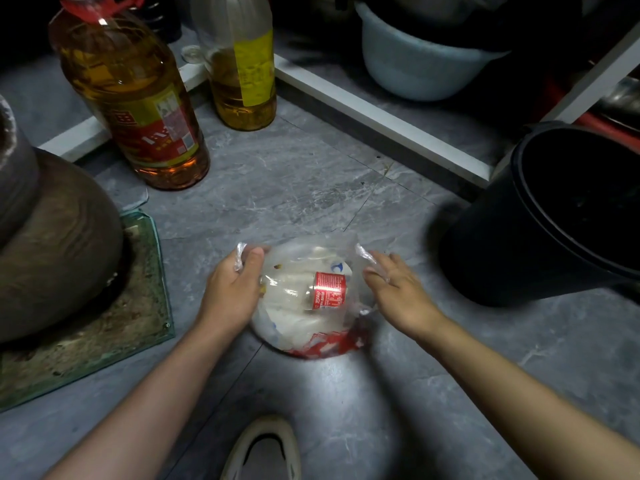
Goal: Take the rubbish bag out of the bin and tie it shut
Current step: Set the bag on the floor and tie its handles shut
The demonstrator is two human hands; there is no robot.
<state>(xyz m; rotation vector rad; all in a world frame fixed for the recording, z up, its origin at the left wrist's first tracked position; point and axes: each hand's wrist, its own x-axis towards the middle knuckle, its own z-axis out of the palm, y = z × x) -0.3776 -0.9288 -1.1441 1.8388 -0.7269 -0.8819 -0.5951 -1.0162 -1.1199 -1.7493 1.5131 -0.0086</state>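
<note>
Bag | Coca-Cola can inside | hands apart: left hand, right hand each gripping bag rim

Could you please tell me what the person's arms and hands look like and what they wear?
Both forearms are bare, with no sleeves in view. The left hand and right hand wear no gloves; no watch, bracelet or ring shows.

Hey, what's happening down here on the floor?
A person is handling a clear rubbish bag that sits on the grey floor, already out of the black bin to its right. The left hand grips one side of the bag's open top, and the right hand holds the other side. A red can shows inside. The bag is not yet tied.
</note>
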